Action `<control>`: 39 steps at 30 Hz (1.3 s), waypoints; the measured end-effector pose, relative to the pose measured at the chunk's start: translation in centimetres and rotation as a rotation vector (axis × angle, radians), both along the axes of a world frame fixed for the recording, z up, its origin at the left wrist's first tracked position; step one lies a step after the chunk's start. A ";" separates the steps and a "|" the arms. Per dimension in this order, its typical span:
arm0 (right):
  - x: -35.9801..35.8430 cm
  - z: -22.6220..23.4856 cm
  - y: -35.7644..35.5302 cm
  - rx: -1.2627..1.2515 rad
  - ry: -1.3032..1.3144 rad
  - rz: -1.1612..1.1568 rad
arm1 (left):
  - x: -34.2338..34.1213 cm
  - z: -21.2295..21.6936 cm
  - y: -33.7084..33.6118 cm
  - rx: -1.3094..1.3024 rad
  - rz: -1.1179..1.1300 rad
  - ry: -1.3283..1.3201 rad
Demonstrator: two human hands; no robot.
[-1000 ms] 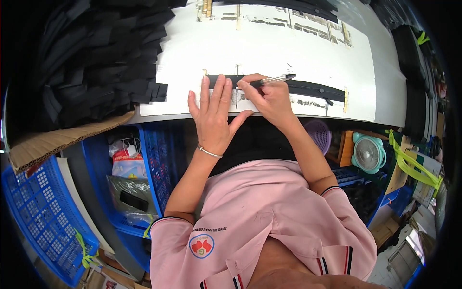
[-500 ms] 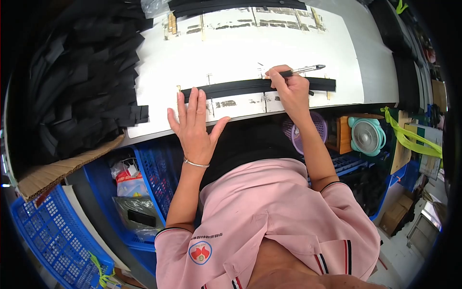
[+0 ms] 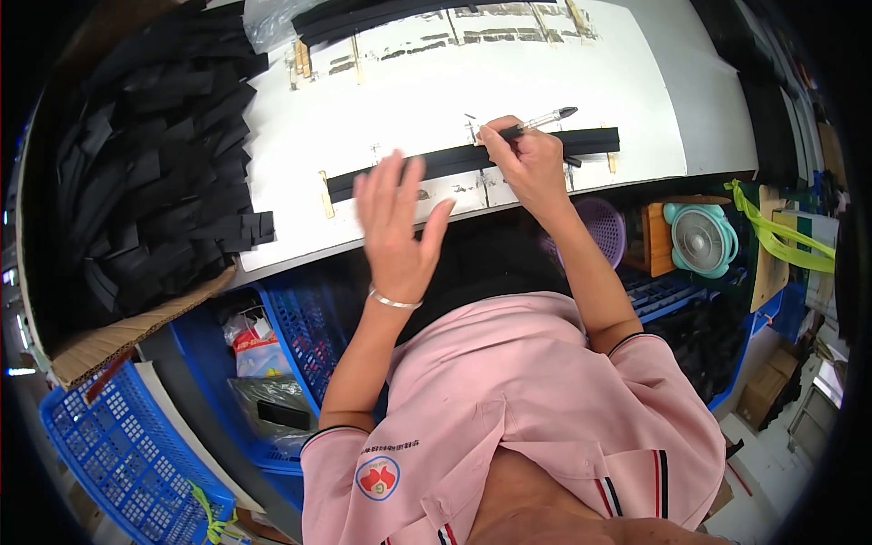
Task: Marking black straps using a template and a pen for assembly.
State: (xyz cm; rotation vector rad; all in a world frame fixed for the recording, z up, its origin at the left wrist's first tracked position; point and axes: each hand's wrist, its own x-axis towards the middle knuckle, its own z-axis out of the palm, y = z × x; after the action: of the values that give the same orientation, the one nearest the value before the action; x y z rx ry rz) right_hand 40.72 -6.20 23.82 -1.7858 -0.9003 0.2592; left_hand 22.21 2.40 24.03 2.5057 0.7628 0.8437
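A long black strip lies flat across the white table. My right hand rests on the strip near its middle and grips a silver and black pen, tip pointing right. My left hand is lifted off the table with fingers spread, blurred, holding nothing, just above the strip's left part. A thin bracelet sits on that wrist.
A big heap of cut black strips fills the left of the table. More long black strips lie at the far edge. Blue crates, a purple basket and a teal fan stand under the table.
My left hand has lifted off the strip and now hovers with fingers spread. My right hand stays on the strip with the pen.
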 end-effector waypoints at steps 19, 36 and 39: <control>0.7 -0.7 -0.9 0.000 -0.077 0.117 | 5.8 -0.9 -0.7 -0.121 -0.037 -0.183; 8.1 2.2 -7.0 0.081 0.348 -0.058 | 5.8 -0.8 -1.0 -0.107 -0.044 -0.131; 8.2 1.6 -7.1 0.091 0.373 -0.046 | 6.5 -0.2 -1.5 -0.084 -0.034 -0.088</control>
State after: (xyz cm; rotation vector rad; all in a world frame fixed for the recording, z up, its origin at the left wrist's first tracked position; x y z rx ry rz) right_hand 48.96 -13.30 25.40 -1.6017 -0.5948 0.4954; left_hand 28.68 0.86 23.80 2.3844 0.7096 0.8848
